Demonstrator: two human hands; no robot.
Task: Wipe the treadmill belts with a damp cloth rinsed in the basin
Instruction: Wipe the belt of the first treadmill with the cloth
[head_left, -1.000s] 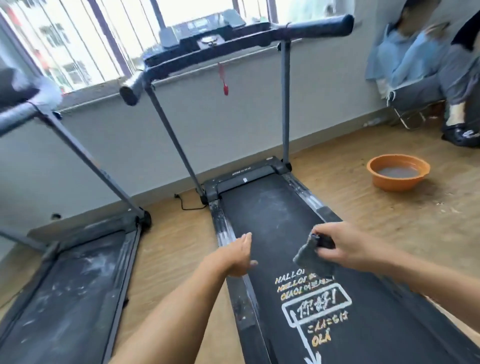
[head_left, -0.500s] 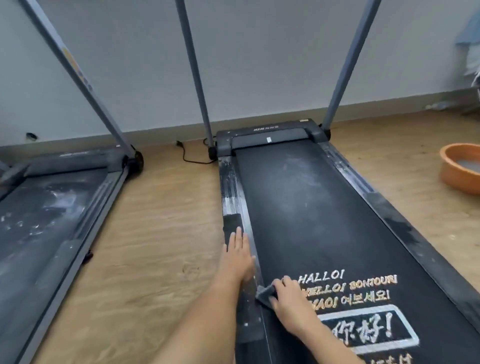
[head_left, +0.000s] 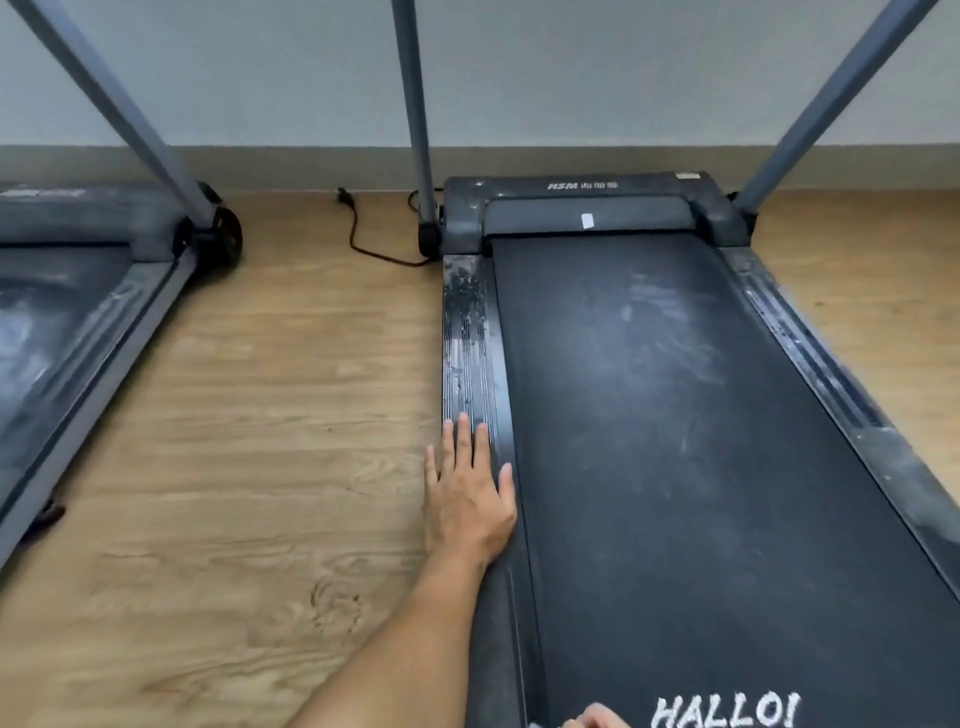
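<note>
One belt (head_left: 675, 415) underway: our left hand (head_left: 467, 504) flat on its left rail (head_left: 467, 332), right hand (head_left: 597, 721) unreadable; wipe forward next.

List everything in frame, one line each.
treadmill belt: 1, black with dusty smears, centre-right
side rails: 2, black, dusty, flanking that belt
second treadmill: 1, grey-black, dusty, far left
uprights: 3, grey, rising from treadmill fronts
power cord: 1, black, floor by the wall
lettering: 1, white HALLO, belt's near end
floor: 1, light wood, between treadmills
left hand: 1, flat on left rail, fingers straight
right hand: 1, sliver at bottom edge
</note>
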